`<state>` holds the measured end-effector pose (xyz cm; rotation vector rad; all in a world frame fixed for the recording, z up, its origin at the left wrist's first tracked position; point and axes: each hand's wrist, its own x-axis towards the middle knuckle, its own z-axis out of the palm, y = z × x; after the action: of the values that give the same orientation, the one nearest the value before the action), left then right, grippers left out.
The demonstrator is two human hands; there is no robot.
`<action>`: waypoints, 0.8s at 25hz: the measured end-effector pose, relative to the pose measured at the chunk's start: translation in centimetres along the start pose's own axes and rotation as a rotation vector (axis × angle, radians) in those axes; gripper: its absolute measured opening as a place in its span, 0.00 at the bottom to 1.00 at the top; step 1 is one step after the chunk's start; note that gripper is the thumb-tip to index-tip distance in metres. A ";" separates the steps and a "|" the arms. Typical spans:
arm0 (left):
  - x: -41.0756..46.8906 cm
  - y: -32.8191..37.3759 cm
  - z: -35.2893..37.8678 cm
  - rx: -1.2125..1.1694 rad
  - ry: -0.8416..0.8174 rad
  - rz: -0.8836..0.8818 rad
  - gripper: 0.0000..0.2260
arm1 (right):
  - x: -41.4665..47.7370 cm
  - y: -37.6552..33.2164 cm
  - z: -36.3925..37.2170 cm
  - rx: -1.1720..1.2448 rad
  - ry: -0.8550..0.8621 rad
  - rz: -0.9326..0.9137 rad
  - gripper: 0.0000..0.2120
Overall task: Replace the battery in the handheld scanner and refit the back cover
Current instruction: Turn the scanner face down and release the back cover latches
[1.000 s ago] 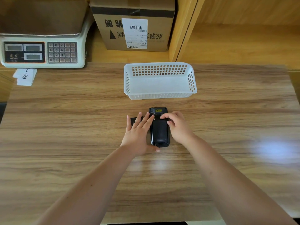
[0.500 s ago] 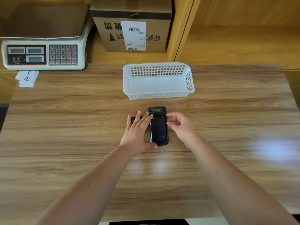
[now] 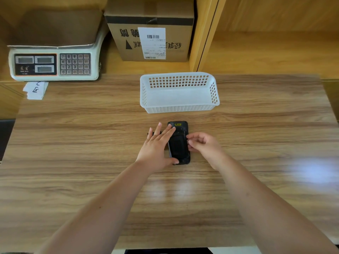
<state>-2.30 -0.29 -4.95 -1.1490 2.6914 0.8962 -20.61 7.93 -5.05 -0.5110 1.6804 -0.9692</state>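
The black handheld scanner [image 3: 178,143] lies face down in the middle of the wooden table [image 3: 73,143], its back cover on top and a yellow label at its far end. My left hand [image 3: 156,147] clasps its left side, fingers spread over the top left corner and thumb at the near end. My right hand [image 3: 203,143] sits at the scanner's right edge with fingers curled, fingertips touching or nearly touching the side. A small black object [image 3: 149,133], mostly hidden, lies under my left fingers.
A white perforated plastic basket [image 3: 179,107] stands just beyond the scanner. At the back left are a weighing scale [image 3: 53,64] and a slip of paper [image 3: 35,89]. A cardboard box [image 3: 150,33] sits on the shelf behind the basket.
My right hand has pulled off the scanner's top right corner and come down to its right edge. My left hand and the scanner have stayed in place.
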 end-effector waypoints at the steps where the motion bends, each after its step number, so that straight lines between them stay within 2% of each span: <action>1: 0.0 0.0 0.1 -0.004 0.002 -0.001 0.48 | 0.0 0.1 0.0 0.003 -0.011 -0.001 0.09; 6: -0.6 -0.3 0.1 -0.001 0.003 -0.010 0.50 | -0.1 0.7 0.8 -0.011 0.070 0.023 0.10; 14: -0.8 -0.3 -0.1 0.004 -0.011 -0.058 0.55 | 0.1 0.9 0.7 -0.015 0.030 0.059 0.08; 20: -0.6 -0.4 0.4 0.007 -0.023 -0.074 0.56 | 0.8 0.1 0.4 0.131 0.103 0.023 0.06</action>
<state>-1.68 0.09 -5.33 -1.2208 2.6132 0.8820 -20.50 7.23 -5.60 -0.3595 1.6965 -1.0964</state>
